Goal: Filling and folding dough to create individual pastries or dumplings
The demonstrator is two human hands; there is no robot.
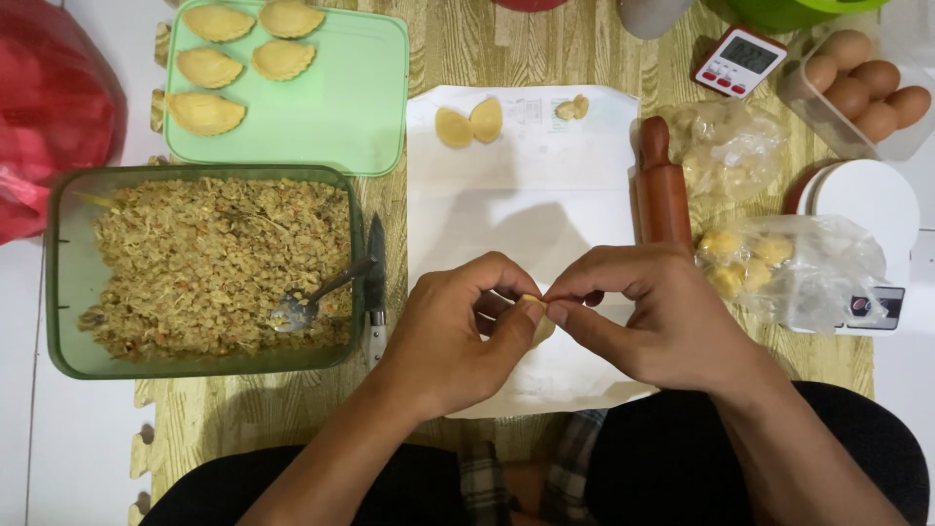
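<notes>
Both hands meet over the white paper sheet [531,209]. My left hand [453,336] and my right hand [653,317] pinch a small piece of yellow dough [539,317] between their fingertips; most of it is hidden by the fingers. Left of my hands stands a green glass container of minced filling [209,268] with a metal spoon [312,302] in it. A knife [376,282] lies beside its right wall.
A green tray [341,107] at the back left carries several folded pastries [206,112]. Two flat dough rounds [469,125] and a scrap lie on the paper. A wooden rolling pin [662,190], bags of dough balls [769,263], a digital timer [738,60], eggs [867,83] sit right.
</notes>
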